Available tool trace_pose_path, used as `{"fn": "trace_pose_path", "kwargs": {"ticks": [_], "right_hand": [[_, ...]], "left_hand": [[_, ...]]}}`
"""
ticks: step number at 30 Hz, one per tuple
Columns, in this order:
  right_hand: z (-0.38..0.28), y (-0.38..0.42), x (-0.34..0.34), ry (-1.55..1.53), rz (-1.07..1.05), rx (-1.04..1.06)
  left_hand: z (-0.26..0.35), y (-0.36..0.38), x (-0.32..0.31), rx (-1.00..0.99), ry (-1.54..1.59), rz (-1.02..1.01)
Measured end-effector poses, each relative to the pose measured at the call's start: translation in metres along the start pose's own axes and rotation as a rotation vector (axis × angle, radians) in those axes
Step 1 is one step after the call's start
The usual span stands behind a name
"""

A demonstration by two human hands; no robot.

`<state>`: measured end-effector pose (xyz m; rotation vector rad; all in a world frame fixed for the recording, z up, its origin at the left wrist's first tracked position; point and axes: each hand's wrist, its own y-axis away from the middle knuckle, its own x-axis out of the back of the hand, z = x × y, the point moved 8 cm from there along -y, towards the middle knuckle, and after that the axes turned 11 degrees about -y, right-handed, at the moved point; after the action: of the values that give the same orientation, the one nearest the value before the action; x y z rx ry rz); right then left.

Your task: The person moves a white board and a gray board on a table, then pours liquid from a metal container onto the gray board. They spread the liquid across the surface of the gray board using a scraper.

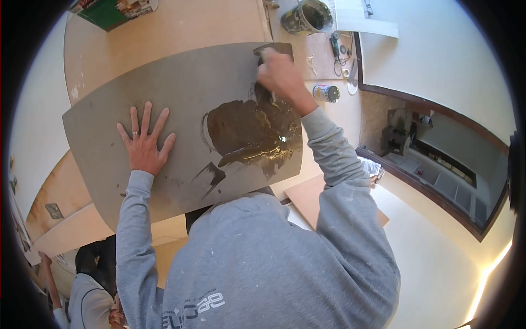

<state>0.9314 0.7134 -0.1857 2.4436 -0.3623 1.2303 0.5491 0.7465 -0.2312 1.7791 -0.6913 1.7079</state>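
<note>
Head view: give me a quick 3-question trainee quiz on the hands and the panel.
1. True or false: the left hand lies flat with fingers spread on the grey panel.
2. What does the right hand grip? A) a spreading tool, B) the spray can, C) the bucket.
3. Fill in: the dark wet paste covers the panel's ______ side, below the right hand.

Key: 1 true. 2 A, the spreading tool held at the panel's far edge; the spray can and the bucket sit apart on the bench. 3 right.
</note>
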Motion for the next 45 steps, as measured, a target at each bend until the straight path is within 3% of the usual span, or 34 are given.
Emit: {"fn": "trace_pose_path", "kwargs": {"ticks": [2, 6, 9, 10, 13, 15, 18, 20, 23, 24, 27, 28, 31, 32, 35, 37, 40, 45], "right_hand": [[-0.025, 0.007, -0.009, -0.029, -0.047, 0.148], [0.022, 0.004, 0.044, 0.064, -0.052, -0.036], [0.064, 0.012, 0.018, 0.214, 0.013, -0.037], [0.039, 0.022, 0.011, 0.159, 0.004, -0.182], [-0.028, 0.047, -0.037, 0.034, -0.073, 0.098], [-0.055, 0.057, -0.047, 0.03, -0.236, 0.108], [-0.027, 0.05, 0.014, 0.022, -0.066, -0.098], [0.004, 0.062, 0.045, 0.041, -0.037, -0.093], [0.043, 0.08, 0.043, 0.185, -0.004, -0.274], [0.049, 0.08, 0.027, 0.222, -0.1, -0.297], [-0.002, 0.079, -0.015, 0.013, 0.004, 0.127], [-0.032, 0.085, -0.02, 0.062, 0.009, 0.358], [-0.06, 0.099, 0.026, -0.053, 0.185, 0.652], [-0.039, 0.089, 0.026, 0.045, -0.095, 0.212], [-0.036, 0.136, 0.037, 0.327, -0.216, 0.331], [-0.026, 0.188, 0.024, 0.352, -0.186, 0.385], [-0.021, 0.274, 0.003, 0.371, -0.223, 0.313], [0.003, 0.316, -0.026, 0.416, -0.186, 0.297]], "left_hand": [[0.0, 0.0, 0.0, -0.005, 0.006, 0.006], [-0.001, 0.0, 0.003, -0.003, 0.005, 0.004], [-0.001, 0.001, 0.004, -0.002, 0.018, 0.009], [-0.001, -0.002, 0.004, 0.001, 0.015, 0.008], [-0.002, 0.002, 0.002, 0.005, 0.005, -0.015], [-0.001, 0.001, 0.0, 0.008, 0.003, -0.025], [-0.003, 0.0, 0.0, 0.013, 0.013, -0.023], [-0.003, 0.002, 0.001, 0.01, 0.019, -0.011], [-0.003, 0.0, 0.001, 0.006, 0.015, 0.007], [-0.002, 0.0, 0.001, 0.003, 0.009, 0.01], [-0.002, 0.0, 0.0, 0.013, 0.006, -0.044], [-0.001, 0.0, 0.002, 0.009, 0.001, -0.039], [-0.002, 0.001, -0.001, 0.002, 0.002, -0.026], [-0.003, 0.0, -0.003, 0.007, 0.008, -0.012], [-0.003, 0.001, -0.006, 0.009, 0.019, 0.0], [-0.003, 0.0, -0.004, 0.007, 0.022, 0.008], [-0.003, 0.002, -0.005, 0.007, 0.022, 0.02], [-0.003, 0.002, -0.008, -0.001, 0.029, 0.045]]}}
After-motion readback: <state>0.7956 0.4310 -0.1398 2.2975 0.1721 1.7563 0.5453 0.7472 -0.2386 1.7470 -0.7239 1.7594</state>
